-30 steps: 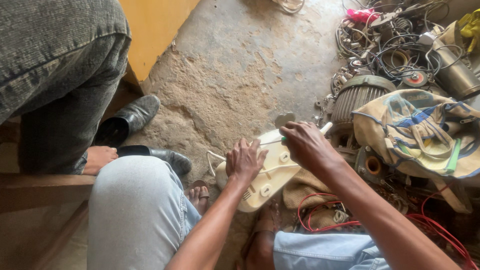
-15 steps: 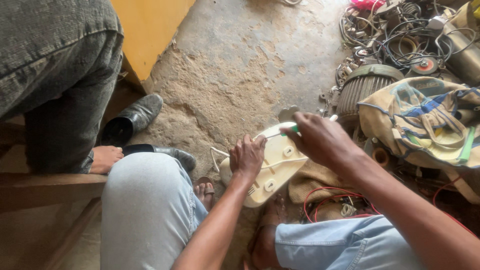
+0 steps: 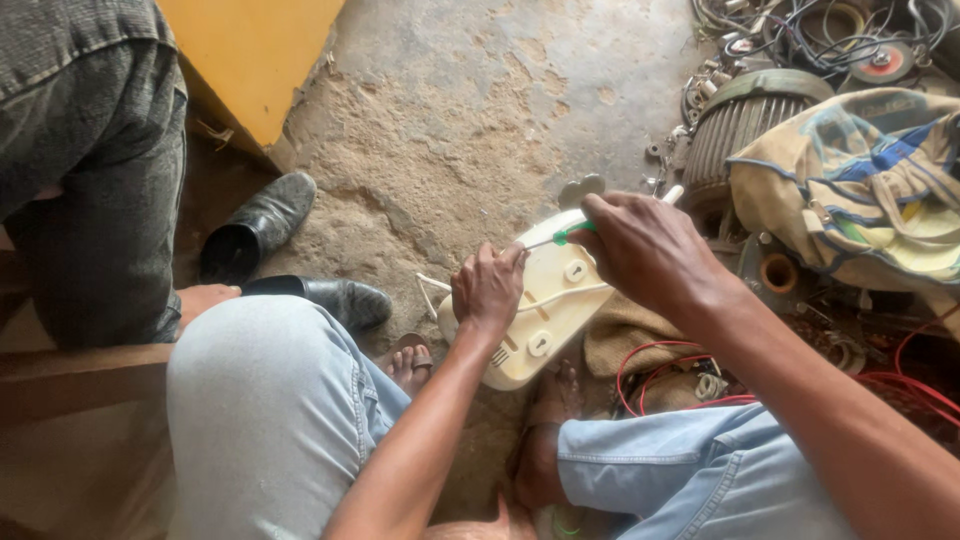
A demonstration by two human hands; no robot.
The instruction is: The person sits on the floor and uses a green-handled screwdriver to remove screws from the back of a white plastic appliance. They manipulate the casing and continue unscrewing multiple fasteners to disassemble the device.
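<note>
A cream plastic appliance cover (image 3: pixel 548 310) lies tilted between my knees, above the concrete floor. My left hand (image 3: pixel 487 287) grips its left edge. My right hand (image 3: pixel 648 250) is closed around a screwdriver (image 3: pixel 562 236) with a green collar; its thin shaft points left toward my left fingers, over the cover's upper edge. Where the tip touches is hidden. A white cord runs across the cover's face.
Another person in dark trousers sits at the left, with black shoes (image 3: pixel 262 225) and a hand (image 3: pixel 205 300) on a wooden bench (image 3: pixel 80 365). A worn cloth bag (image 3: pixel 860 190), a ribbed motor housing (image 3: pixel 735 125), tangled wires (image 3: pixel 800 35) and red wires (image 3: pixel 670 375) crowd the right.
The view has shifted a little. My right hand has slid the screwdriver left across the cover's top toward my left hand, which keeps its hold on the cover.
</note>
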